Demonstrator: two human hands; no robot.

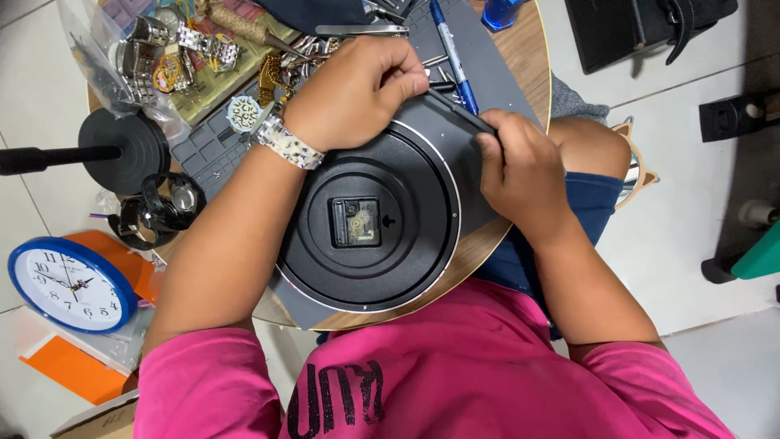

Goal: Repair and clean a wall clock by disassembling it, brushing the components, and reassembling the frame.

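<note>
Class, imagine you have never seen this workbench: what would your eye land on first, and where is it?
First, the large round black wall clock lying face down at the centre of the table, its small movement exposed. Both hands work its upper rim: the left hand presses there, the right hand grips a thin dark tool. At far left lies a blue-rimmed clock, face up.

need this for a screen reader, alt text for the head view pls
Seen from above, a person's left hand and right hand press a thin dark tool at the rim of a round black wall clock lying face down on a cluttered round table.
</note>
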